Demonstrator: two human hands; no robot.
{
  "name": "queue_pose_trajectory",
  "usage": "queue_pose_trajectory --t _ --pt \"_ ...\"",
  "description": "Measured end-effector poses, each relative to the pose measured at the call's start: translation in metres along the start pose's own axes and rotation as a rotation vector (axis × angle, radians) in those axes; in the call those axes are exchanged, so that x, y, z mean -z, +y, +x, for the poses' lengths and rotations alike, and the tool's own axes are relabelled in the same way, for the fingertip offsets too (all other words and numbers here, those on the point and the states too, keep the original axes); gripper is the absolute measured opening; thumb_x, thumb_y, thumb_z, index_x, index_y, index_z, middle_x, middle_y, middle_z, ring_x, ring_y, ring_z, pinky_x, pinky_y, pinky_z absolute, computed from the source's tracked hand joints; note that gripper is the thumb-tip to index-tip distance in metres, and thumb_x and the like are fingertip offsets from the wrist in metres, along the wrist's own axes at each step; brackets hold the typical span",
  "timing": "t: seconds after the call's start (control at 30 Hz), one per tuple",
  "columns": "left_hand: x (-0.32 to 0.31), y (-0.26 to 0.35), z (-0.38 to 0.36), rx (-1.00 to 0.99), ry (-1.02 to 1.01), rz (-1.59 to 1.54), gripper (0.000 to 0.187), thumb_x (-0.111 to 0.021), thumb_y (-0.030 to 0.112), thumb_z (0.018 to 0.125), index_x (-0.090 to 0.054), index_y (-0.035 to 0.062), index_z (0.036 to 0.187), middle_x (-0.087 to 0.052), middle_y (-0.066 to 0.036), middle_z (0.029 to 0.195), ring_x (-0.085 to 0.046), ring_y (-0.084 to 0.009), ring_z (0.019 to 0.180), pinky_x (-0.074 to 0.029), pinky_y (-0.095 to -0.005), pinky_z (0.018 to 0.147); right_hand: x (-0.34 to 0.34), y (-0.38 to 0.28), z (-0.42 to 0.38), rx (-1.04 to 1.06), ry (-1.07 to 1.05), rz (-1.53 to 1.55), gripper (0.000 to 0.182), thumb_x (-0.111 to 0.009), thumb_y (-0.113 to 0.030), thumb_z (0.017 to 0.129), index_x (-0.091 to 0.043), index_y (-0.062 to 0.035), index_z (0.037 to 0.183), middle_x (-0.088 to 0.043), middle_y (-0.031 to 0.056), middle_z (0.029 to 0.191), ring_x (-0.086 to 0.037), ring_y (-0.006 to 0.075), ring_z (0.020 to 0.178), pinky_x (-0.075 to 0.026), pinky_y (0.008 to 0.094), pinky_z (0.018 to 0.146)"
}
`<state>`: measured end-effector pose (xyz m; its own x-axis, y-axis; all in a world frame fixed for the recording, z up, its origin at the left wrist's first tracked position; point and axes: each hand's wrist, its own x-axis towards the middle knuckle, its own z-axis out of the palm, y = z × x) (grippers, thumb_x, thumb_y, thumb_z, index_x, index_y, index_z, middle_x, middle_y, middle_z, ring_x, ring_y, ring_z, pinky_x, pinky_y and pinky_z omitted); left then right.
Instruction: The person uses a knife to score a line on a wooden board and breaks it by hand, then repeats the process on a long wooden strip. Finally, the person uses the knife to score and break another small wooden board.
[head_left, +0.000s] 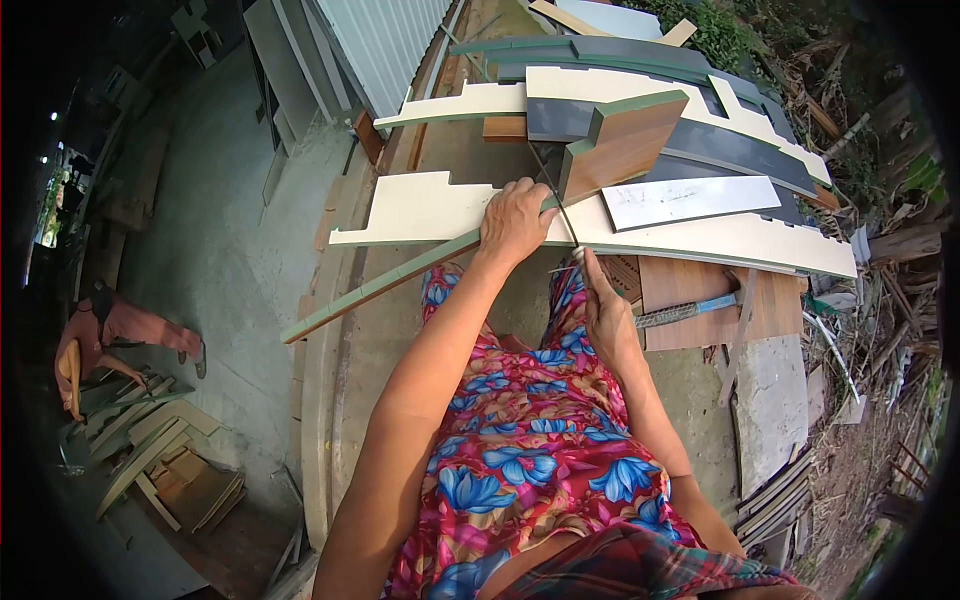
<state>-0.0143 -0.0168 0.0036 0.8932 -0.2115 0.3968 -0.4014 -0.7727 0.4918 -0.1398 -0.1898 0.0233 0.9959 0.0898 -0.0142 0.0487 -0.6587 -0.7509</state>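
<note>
My left hand (515, 222) is closed around the upper end of a long, narrow wooden strip (390, 284) with a green edge, which slants down to the left. In my right hand (607, 312) is a thin, dark, rod-like tool (556, 192); its exact kind is hard to make out. It crosses the strip's end beside my left fingers. Beneath both hands lies a long cream board (410, 212) with a notched edge. A wood-grain board piece (622, 145) with green edges stands tilted just beyond, and a white panel (690, 202) rests to its right.
A hammer (690, 310) with a blue handle part lies on a wood-grain board (690, 275) at my right. More cut boards (660, 100) are stacked ahead. On the left floor, another person (110, 335) bends over scrap pieces (165, 450). Dry plants (900, 250) border the right side.
</note>
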Motion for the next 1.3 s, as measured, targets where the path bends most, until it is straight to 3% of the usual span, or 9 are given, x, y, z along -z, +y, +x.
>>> queue_pose_trajectory --t 0.1,0.17,0.23,0.4,0.67,0.83,0.93,1.07,1.3 --pt "0.000 -0.002 -0.002 -0.005 -0.013 -0.005 0.028 -0.074 0.020 0.081 -0.065 0.0031 0.102 -0.062 -0.014 0.097 -0.061 -0.0355 0.097 -0.050 -0.0470 0.080 0.006 -0.004 -0.009 -0.037 -0.028 0.021 0.055 -0.040 0.006 0.097 -0.036 -0.0073 0.151 -0.058 0.0272 0.131 -0.054 0.0386 0.124 -0.049 0.0446 0.097" --pt "0.000 -0.002 -0.001 -0.012 -0.007 -0.002 0.028 -0.074 0.020 0.081 -0.065 0.0031 0.101 -0.062 -0.014 0.097 -0.061 -0.0356 0.097 -0.050 -0.0470 0.080 -0.003 0.005 0.002 0.062 0.042 -0.026 0.056 -0.044 0.001 0.096 -0.038 -0.0098 0.150 -0.062 0.0310 0.101 -0.061 0.0449 0.096 -0.049 0.0501 0.079" --pt "-0.001 -0.002 -0.001 -0.013 -0.007 0.004 0.029 -0.074 0.020 0.081 -0.065 0.0034 0.102 -0.062 -0.014 0.097 -0.061 -0.0355 0.097 -0.050 -0.0470 0.080 -0.007 0.002 0.020 0.103 0.081 -0.070 0.056 -0.046 -0.002 0.095 -0.039 -0.0108 0.150 -0.064 0.0329 0.086 -0.064 0.0482 0.082 -0.048 0.0529 0.070" --pt "-0.001 -0.002 -0.001 0.000 -0.012 0.018 0.029 -0.074 0.021 0.081 -0.064 0.0042 0.103 -0.062 -0.014 0.097 -0.061 -0.0352 0.097 -0.050 -0.0469 0.079 -0.017 0.001 0.050 0.145 0.120 -0.128 0.058 -0.047 -0.001 0.093 -0.039 -0.0107 0.150 -0.064 0.0337 0.087 -0.064 0.0485 0.082 -0.048 0.0530 0.072" --pt "0.000 -0.001 0.000 -0.003 -0.019 -0.010 0.027 -0.075 0.020 0.081 -0.066 0.0041 0.101 -0.062 -0.014 0.096 -0.062 -0.0342 0.095 -0.051 -0.0456 0.081 -0.005 0.013 -0.014 0.121 0.092 0.011 0.063 -0.048 0.002 0.091 -0.037 -0.0122 0.152 -0.064 0.0345 0.091 -0.066 0.0462 0.081 -0.049 0.0519 0.072" --pt "0.002 0.000 0.001 0.000 -0.018 0.020 0.027 -0.075 0.022 0.081 -0.065 0.0046 0.101 -0.062 -0.013 0.096 -0.062 -0.0339 0.095 -0.050 -0.0453 0.080 -0.007 -0.002 0.025 0.078 0.060 -0.105 0.059 -0.049 -0.001 0.091 -0.039 -0.0079 0.149 -0.064 0.0341 0.085 -0.065 0.0474 0.080 -0.050 0.0528 0.071" --pt "0.000 -0.002 0.000 0.001 -0.006 0.019 0.027 -0.075 0.022 0.081 -0.065 0.0054 0.100 -0.062 -0.013 0.095 -0.062 -0.0347 0.094 -0.050 -0.0461 0.077 -0.011 -0.016 0.049 -0.004 0.029 -0.140 0.056 -0.046 -0.003 0.096 -0.037 -0.0113 0.151 -0.061 0.0381 0.099 -0.063 0.0493 0.095 -0.049 0.0519 0.079" --pt "-0.001 -0.002 0.000 -0.003 0.005 0.000 0.027 -0.074 0.022 0.081 -0.064 0.0056 0.100 -0.062 -0.012 0.095 -0.062 -0.0349 0.093 -0.050 -0.0463 0.075 -0.020 0.010 0.024 0.149 0.155 -0.130 0.056 -0.048 -0.006 0.095 -0.038 -0.0093 0.150 -0.063 0.0299 0.071 -0.062 0.0484 0.069 -0.048 0.0547 0.066" --pt "-0.002 -0.001 0.000 -0.009 -0.001 0.002 0.025 -0.074 0.022 0.081 -0.064 0.0055 0.098 -0.062 -0.012 0.094 -0.062 -0.0344 0.093 -0.050 -0.0461 0.076 -0.013 0.010 0.007 0.076 0.096 -0.117 0.059 -0.047 -0.004 0.094 -0.036 -0.0133 0.152 -0.064 0.0311 0.082 -0.064 0.0481 0.078 -0.048 0.0534 0.069"
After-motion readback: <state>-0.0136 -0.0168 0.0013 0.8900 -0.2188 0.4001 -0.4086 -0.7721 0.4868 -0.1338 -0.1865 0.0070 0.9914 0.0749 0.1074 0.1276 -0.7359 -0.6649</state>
